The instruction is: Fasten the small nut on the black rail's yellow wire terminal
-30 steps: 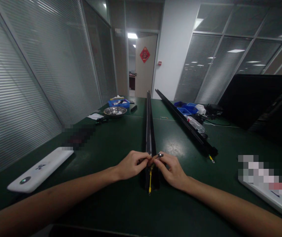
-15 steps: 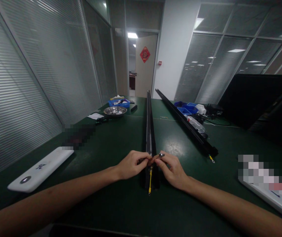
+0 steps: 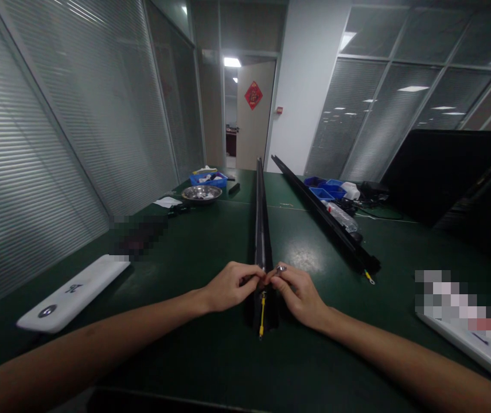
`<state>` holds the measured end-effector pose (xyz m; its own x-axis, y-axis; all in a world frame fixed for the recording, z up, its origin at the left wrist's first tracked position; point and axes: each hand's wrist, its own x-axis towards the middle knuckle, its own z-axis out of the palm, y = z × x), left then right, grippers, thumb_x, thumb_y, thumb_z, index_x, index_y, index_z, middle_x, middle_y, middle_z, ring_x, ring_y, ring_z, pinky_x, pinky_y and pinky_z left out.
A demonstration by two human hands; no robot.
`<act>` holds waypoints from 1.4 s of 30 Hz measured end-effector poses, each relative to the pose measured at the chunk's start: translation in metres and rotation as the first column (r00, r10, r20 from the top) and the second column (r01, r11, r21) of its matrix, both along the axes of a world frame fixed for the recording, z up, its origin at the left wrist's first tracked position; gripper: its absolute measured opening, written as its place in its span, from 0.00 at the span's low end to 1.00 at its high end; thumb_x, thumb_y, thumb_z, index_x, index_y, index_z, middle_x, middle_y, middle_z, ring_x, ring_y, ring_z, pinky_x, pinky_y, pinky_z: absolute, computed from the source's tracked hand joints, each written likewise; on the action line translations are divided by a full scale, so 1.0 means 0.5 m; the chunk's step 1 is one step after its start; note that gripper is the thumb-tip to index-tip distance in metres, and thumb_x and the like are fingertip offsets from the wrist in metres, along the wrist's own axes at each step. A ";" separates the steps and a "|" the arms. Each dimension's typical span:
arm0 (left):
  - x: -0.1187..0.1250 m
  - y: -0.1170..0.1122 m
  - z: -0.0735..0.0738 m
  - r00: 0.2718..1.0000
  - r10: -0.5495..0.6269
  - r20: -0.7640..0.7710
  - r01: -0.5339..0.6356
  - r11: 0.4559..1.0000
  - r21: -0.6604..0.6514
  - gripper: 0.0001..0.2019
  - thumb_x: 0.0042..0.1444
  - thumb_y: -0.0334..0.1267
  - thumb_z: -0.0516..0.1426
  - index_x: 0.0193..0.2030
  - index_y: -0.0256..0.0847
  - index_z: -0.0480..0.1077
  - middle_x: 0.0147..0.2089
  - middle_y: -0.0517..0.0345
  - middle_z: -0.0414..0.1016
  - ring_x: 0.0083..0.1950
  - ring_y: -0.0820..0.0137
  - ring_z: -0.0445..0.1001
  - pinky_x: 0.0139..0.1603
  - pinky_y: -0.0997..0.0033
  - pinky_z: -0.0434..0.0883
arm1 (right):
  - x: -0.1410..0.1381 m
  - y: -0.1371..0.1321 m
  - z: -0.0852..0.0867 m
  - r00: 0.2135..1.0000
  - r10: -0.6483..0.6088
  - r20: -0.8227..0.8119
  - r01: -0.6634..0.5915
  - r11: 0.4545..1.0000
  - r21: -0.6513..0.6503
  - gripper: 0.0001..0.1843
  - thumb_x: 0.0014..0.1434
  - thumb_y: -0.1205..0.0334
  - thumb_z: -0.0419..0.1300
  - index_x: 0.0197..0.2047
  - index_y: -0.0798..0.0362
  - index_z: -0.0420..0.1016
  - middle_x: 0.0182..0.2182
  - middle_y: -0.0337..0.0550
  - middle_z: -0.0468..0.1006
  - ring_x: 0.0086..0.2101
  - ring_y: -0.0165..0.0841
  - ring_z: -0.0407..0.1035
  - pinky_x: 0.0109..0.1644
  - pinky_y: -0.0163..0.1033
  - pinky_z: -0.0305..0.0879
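Observation:
A long black channel-shaped rail (image 3: 261,229) lies lengthwise on the green table, its near end between my hands. My left hand (image 3: 234,285) is closed in a pinch over the rail from the left. From the right, my right hand (image 3: 299,292), with a ring on one finger, pinches at the same spot, fingertips almost meeting the left ones. Whatever sits between the fingertips is too small and covered to make out. Just below them, a short yellow wire (image 3: 262,312) with a ring terminal lies along the rail's near end.
A second black rail (image 3: 323,212) slants across the right side, with a yellow ring-terminal lead (image 3: 369,277) at its end. Beside it are blue bins (image 3: 327,189) and a plastic bottle (image 3: 342,217). At left stand a metal bowl (image 3: 202,195), a blue basket (image 3: 208,180) and a white device (image 3: 76,292).
Both hands keep their pinch at the same place on the rail. The view has shifted very slightly.

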<state>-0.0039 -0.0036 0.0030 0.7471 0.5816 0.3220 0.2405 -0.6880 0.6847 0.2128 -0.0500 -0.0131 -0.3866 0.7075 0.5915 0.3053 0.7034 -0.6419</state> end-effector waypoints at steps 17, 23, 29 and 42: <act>-0.002 0.001 0.004 0.999 -0.014 -0.034 0.014 1.000 -0.017 0.12 0.68 0.34 0.52 0.42 0.35 0.76 0.34 0.58 0.76 0.31 0.74 0.71 0.33 0.78 0.65 | 0.001 0.001 0.003 1.000 0.008 0.000 -0.008 1.000 0.000 0.15 0.76 0.61 0.51 0.43 0.52 0.79 0.35 0.44 0.77 0.35 0.35 0.73 0.41 0.39 0.68; -0.004 0.004 -0.002 0.999 -0.007 -0.038 0.006 1.000 -0.007 0.12 0.69 0.34 0.52 0.45 0.35 0.77 0.36 0.57 0.77 0.32 0.74 0.72 0.34 0.78 0.66 | -0.002 -0.004 0.004 1.000 -0.014 0.013 0.014 1.000 -0.010 0.14 0.75 0.61 0.52 0.43 0.52 0.78 0.35 0.44 0.78 0.36 0.35 0.73 0.41 0.39 0.68; -0.002 0.001 0.001 1.000 -0.006 -0.012 0.006 0.999 -0.032 0.12 0.68 0.33 0.52 0.42 0.35 0.76 0.35 0.57 0.77 0.32 0.74 0.72 0.33 0.79 0.66 | 0.000 0.000 0.000 1.000 -0.003 0.015 0.003 1.000 0.001 0.15 0.76 0.60 0.51 0.42 0.52 0.78 0.35 0.44 0.78 0.35 0.35 0.73 0.41 0.39 0.68; -0.004 0.003 -0.002 1.000 -0.003 -0.028 0.003 1.000 -0.010 0.12 0.69 0.33 0.52 0.47 0.35 0.77 0.36 0.56 0.77 0.33 0.74 0.72 0.34 0.78 0.66 | -0.003 -0.005 0.002 0.999 -0.026 0.030 0.026 1.000 0.010 0.12 0.74 0.62 0.53 0.43 0.53 0.77 0.34 0.43 0.77 0.34 0.35 0.72 0.40 0.39 0.68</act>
<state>-0.0061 -0.0020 0.0019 0.7575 0.5824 0.2948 0.2577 -0.6817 0.6847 0.2112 -0.0523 -0.0121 -0.3861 0.7121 0.5864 0.3430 0.7009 -0.6254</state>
